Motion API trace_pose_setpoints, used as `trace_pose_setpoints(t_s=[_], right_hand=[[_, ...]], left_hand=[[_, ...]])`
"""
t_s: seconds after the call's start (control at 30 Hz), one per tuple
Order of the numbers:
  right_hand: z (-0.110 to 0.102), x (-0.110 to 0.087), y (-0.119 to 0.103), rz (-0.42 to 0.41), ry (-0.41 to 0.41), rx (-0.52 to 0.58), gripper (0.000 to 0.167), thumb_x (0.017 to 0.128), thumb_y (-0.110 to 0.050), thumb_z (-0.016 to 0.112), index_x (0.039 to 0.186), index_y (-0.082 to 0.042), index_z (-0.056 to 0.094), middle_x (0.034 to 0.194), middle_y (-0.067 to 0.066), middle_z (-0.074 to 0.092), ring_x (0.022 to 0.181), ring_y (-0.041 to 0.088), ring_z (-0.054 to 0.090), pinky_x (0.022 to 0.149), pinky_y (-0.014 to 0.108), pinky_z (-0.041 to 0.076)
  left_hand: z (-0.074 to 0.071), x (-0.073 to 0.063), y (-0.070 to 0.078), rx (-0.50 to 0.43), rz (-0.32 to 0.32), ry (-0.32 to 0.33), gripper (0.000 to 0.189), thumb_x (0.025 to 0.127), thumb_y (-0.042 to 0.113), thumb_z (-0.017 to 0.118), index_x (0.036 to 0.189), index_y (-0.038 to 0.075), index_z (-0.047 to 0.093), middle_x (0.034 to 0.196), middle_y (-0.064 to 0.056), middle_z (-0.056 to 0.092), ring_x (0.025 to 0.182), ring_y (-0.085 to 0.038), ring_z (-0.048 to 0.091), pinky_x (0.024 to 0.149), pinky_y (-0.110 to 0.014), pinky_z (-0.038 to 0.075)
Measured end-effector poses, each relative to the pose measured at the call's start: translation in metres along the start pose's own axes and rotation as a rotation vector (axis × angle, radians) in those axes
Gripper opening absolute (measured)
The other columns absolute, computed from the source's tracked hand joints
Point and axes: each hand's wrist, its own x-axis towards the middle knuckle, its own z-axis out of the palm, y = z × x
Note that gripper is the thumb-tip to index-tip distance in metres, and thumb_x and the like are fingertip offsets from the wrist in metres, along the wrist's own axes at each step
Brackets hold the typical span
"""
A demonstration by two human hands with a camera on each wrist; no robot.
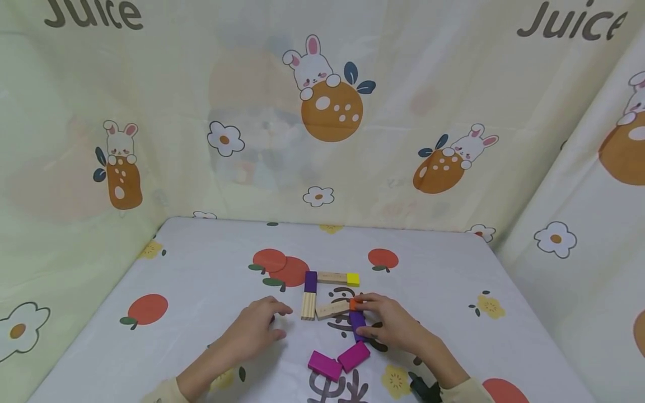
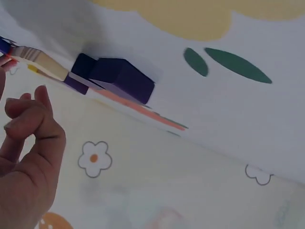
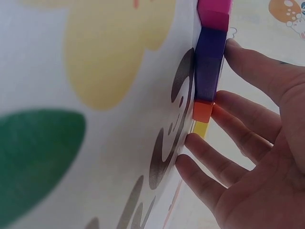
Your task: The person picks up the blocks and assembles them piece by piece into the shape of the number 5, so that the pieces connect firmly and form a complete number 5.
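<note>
Wooden blocks lie in an angular line on the table. A dark purple block adjoins a plain wood block with a yellow block at its end. Nearer are a stack of plain strips, a slanted plain block, an orange block, a blue-purple block and two magenta blocks. My right hand has extended fingers at the orange block and its thumb by the blue-purple block. My left hand, fingers loosely bent, hovers left of the strips, holding nothing.
A white tablecloth printed with fruit and flowers covers the table. Printed curtains hang behind it and at both sides. A dark object shows at the right wrist, beside the sleeve.
</note>
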Motion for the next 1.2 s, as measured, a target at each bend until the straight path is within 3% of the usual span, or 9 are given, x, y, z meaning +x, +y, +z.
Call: trace_pose_setpoints(t_s=[0.2,0.33,0.47,0.87,1.2], right_hand=[[0.000,0.000,-0.003,0.004,0.001,-0.002,0.052,0.088,-0.025,0.088,0.135,-0.009,0.073,0.154,0.008,0.060,0.148,0.040,0.050,0.120,0.063,0.043],[0.001,-0.001,-0.006,0.037,0.003,0.004,0.051,0.087,-0.024,0.088,0.134,-0.010,0.074,0.154,0.007,0.060,0.149,0.038,0.050,0.121,0.062,0.043],[0.001,-0.001,-0.006,0.042,0.006,0.004,0.051,0.087,-0.024,0.089,0.134,-0.011,0.074,0.154,0.006,0.061,0.149,0.037,0.050,0.120,0.062,0.044],[0.003,-0.001,-0.004,0.045,0.010,0.013,0.050,0.087,-0.024,0.088,0.133,-0.011,0.075,0.154,0.006,0.060,0.149,0.038,0.050,0.121,0.062,0.044],[0.002,-0.001,-0.005,0.050,0.015,-0.006,0.051,0.086,-0.026,0.089,0.133,-0.012,0.075,0.154,0.005,0.061,0.149,0.037,0.050,0.121,0.062,0.044]], left_hand=[[0.002,-0.002,-0.006,0.165,-0.017,0.095,0.042,0.085,0.009,0.088,0.125,0.007,0.076,0.119,-0.010,0.070,0.107,-0.025,0.065,0.096,-0.046,0.062],[0.006,-0.002,-0.013,0.310,-0.021,0.125,0.040,0.085,0.009,0.087,0.123,0.005,0.076,0.118,-0.013,0.071,0.102,-0.027,0.064,0.091,-0.044,0.063],[0.008,-0.001,-0.018,0.377,-0.028,0.129,0.033,0.086,0.010,0.087,0.117,0.004,0.078,0.113,-0.014,0.071,0.096,-0.028,0.065,0.087,-0.043,0.064],[0.009,0.003,-0.031,0.252,-0.092,0.110,0.037,0.085,0.015,0.089,0.121,0.009,0.078,0.111,-0.011,0.070,0.099,-0.023,0.064,0.091,-0.044,0.065],[0.008,0.002,-0.036,0.245,-0.095,0.118,0.044,0.085,0.020,0.090,0.125,0.007,0.075,0.110,-0.011,0.069,0.096,-0.022,0.063,0.088,-0.042,0.065]])
